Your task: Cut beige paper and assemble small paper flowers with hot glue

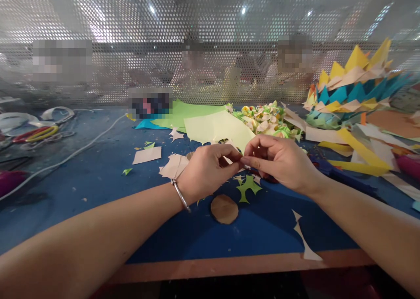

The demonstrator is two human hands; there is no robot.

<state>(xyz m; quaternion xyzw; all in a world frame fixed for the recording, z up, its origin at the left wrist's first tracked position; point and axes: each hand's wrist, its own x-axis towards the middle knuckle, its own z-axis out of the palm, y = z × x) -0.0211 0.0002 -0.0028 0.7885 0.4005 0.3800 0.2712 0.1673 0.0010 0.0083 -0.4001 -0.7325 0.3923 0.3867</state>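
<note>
My left hand [205,167] and my right hand [278,161] meet above the blue table [98,176], fingertips pinched together on a small pale paper piece [233,160] that is mostly hidden between them. A silver bangle [180,195] circles my left wrist. Just below the hands lie a green leaf-shaped cutout [247,186] and a brown paper circle [224,209]. A pale green sheet [218,128] with cut holes lies right behind the hands.
A heap of small folded paper flowers [265,119] sits behind my right hand. Stacked coloured paper spikes [351,84] and yellow strips [357,152] fill the right. Scissors [36,134] and a white cord [65,159] lie left. Other people sit behind a perforated screen [131,36].
</note>
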